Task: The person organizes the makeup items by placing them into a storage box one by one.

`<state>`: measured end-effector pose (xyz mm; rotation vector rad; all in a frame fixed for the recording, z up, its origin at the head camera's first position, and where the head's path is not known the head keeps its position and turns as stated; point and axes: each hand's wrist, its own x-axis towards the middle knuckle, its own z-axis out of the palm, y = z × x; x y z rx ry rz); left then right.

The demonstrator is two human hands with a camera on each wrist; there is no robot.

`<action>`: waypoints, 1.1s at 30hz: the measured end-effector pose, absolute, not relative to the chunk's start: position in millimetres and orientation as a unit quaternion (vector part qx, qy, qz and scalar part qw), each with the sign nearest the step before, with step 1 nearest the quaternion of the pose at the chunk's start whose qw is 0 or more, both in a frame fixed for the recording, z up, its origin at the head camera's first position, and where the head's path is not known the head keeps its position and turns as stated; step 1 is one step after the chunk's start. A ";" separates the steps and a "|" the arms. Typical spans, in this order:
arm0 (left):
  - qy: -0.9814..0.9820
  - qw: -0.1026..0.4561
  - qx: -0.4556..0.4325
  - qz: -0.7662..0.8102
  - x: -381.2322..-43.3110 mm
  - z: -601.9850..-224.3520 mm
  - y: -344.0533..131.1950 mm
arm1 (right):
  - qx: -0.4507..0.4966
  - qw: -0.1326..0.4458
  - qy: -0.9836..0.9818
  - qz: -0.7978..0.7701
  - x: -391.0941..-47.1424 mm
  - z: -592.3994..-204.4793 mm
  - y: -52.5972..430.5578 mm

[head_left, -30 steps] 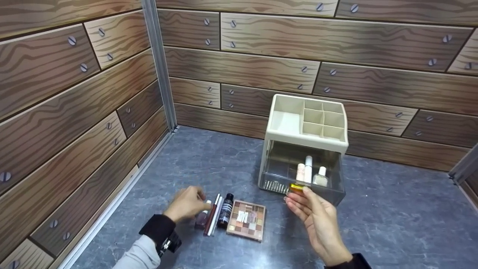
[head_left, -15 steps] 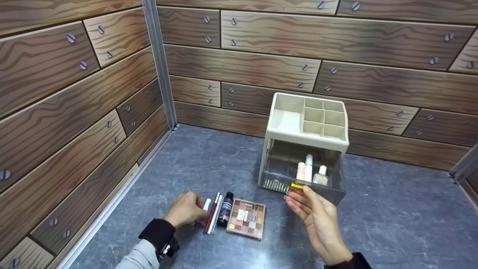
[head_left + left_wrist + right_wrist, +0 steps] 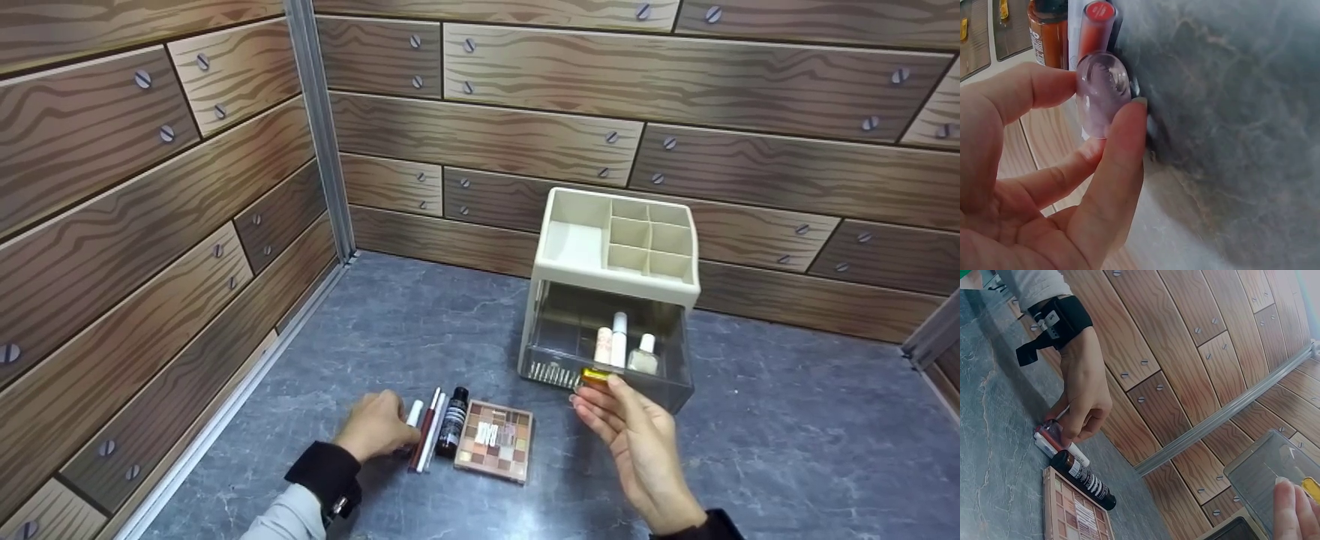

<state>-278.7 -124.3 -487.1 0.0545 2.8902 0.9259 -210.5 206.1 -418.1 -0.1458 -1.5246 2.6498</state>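
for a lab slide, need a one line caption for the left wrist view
Left hand pinches a translucent purple bottle near a red-ended tube, marbled grey surface at right.

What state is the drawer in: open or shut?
Open: the drawer juts out past the cabinet, and a bottle inside shows from above. The right hand is at its yellow handle.

The left hand (image 3: 1053, 180) pinches a clear bottle (image 3: 1094, 98); just past it I see a red-ended tube (image 3: 1096, 28) and a brown bottle (image 3: 1053, 36), grey table (image 3: 1230, 112) alongside.
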 end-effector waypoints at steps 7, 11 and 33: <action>0.941 0.072 -0.001 0.331 -286.0 -487.6 -126.1 | -0.047 0.042 -0.500 0.864 -211.3 -415.8 206.1; 0.914 0.087 -0.010 0.396 -286.8 -490.5 -130.9 | -0.046 0.043 -0.500 0.864 -211.6 -414.9 206.6; 0.870 0.095 -0.016 0.484 -288.7 -448.4 -130.4 | -0.031 0.037 -0.494 0.868 -210.9 -417.5 208.0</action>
